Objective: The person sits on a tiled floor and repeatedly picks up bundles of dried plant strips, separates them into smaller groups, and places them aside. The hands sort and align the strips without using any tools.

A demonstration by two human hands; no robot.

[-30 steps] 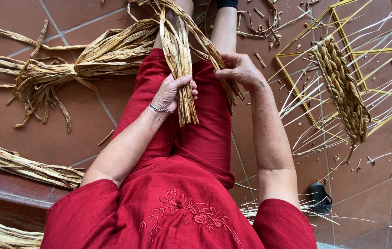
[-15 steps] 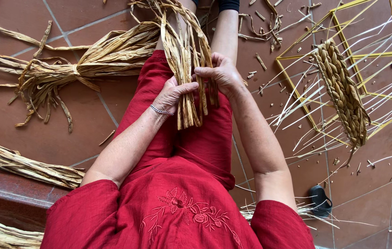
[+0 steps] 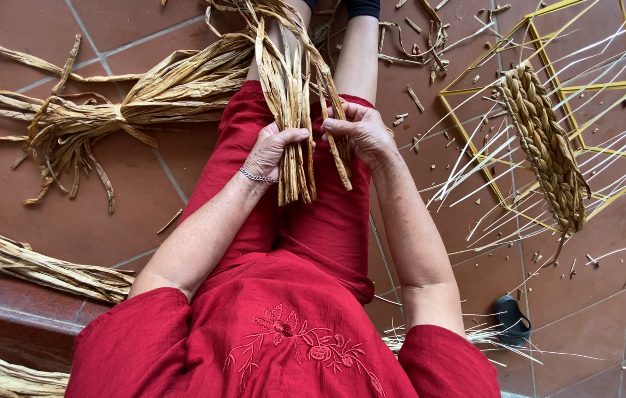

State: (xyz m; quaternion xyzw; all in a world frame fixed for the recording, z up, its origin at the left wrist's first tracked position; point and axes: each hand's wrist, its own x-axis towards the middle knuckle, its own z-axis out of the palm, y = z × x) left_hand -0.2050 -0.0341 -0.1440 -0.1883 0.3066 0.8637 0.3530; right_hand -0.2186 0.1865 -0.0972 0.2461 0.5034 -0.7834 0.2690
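So the strand bundle [image 3: 294, 110] sits over the lap, left hand [image 3: 272, 151] and right hand [image 3: 361, 133] on either side. Tied sheaf [image 3: 129, 103] lies on the floor [image 3: 107, 214] to the left, woven braid [image 3: 545, 147] on the wire frame [image 3: 475, 144] to the right.

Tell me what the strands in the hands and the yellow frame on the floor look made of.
Strands: dried plant leaves, perhaps rush or husk; tan, matte, creased, frayed ends.
Yellow frame: thin straight rods, likely painted metal, possibly plastic; smooth, even colour.
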